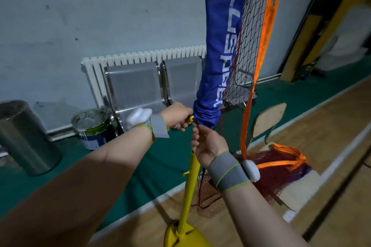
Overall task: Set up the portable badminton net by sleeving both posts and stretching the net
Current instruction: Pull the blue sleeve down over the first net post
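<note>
**At the Post: Sleeve Hem Being Seated**

At mid-height on the yellow post [189, 186], the left hand [177, 115] is pinching the bunched hem of the blue sleeve [218, 46] beside a small yellow peg [191, 119], probably to hook the hem there. The right hand [206, 144] is curling round the post just below, apparently steadying it. Above, the sleeve is covering the post's upper part, with the net mesh [247, 36] and orange band [269, 36] hanging alongside. Unstretched netting is lying as a net heap [281, 168] on the floor, well clear of the yellow base [180, 234].
</note>
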Tool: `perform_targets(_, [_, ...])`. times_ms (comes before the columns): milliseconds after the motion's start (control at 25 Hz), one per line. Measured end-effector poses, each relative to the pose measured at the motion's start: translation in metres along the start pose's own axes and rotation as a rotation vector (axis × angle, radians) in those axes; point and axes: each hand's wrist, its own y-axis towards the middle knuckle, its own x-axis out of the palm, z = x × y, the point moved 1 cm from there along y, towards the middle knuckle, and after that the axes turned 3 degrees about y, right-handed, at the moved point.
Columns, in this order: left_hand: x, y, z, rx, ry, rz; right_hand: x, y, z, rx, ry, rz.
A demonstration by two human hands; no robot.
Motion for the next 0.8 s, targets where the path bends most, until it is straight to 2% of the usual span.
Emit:
perform_targets(120, [-0.003, 0.0, 0.0, 0.055, 0.029, -0.078, 0.003, 0.0, 0.001, -0.007, 0.09, 0.025])
perform_targets(360, [-0.008, 0.0, -0.005, 0.032, -0.264, -0.119, 0.009, 0.004, 0.005, -0.035, 0.211, 0.007])
perform_targets(600, [-0.005, -0.001, -0.01, -0.071, -0.524, -0.191, 0.016, 0.003, 0.009, -0.032, 0.383, -0.033])
perform_targets(800, [-0.008, -0.003, -0.014, -0.094, -0.547, -0.276, 0.025, -0.002, 0.01, -0.074, 0.335, -0.005])
